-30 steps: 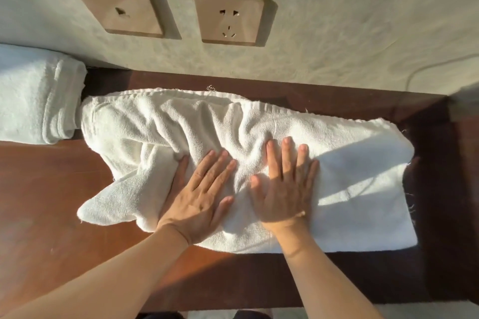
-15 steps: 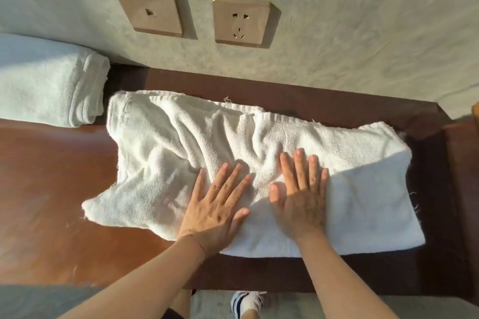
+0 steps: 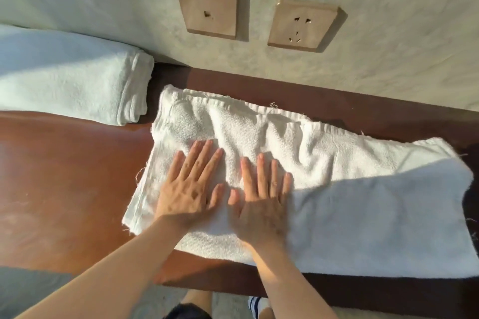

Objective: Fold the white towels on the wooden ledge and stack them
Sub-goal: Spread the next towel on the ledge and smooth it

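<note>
Left hand: lower centre of frame, grip spread flat, palm down on the towel.
Right hand: just beside it, fingers spread, pressing flat.
White towel: centre to right, laid lengthwise on the wooden ledge, rumpled along its far edge.
Folded towel: upper left, on the ledge against the wall.
Two wall sockets: top centre.

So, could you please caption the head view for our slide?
Left hand and right hand press flat on a white towel on the wooden ledge.
</note>
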